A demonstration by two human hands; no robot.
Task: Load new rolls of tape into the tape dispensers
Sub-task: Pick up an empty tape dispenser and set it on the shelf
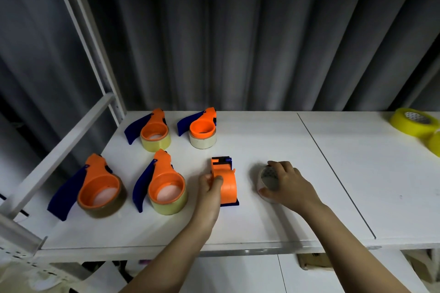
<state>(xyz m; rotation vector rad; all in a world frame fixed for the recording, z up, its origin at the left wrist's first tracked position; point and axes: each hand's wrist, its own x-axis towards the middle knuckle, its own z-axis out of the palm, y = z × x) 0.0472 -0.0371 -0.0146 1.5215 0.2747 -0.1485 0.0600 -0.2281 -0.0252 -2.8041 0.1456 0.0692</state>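
An orange tape dispenser (pixel 226 181) with a blue base stands on its edge on the white shelf (pixel 262 221), holding no roll. My left hand (pixel 210 191) grips its left side, thumb over the top. Just to the right, a clear tape roll (pixel 267 177) lies on the shelf, and my right hand (pixel 287 184) curls over it with fingers around its rim. Several loaded orange dispensers with blue handles lie to the left: two near ones (pixel 100 188) (pixel 166 188) and two far ones (pixel 154 131) (pixel 202 128).
Two yellow tape rolls (pixel 414 122) lie at the far right of the shelf. A seam (pixel 333 169) runs diagonally across the shelf top. White shelf uprights (pixel 95 54) rise at the left, a grey curtain hangs behind, and a lower shelf shows below.
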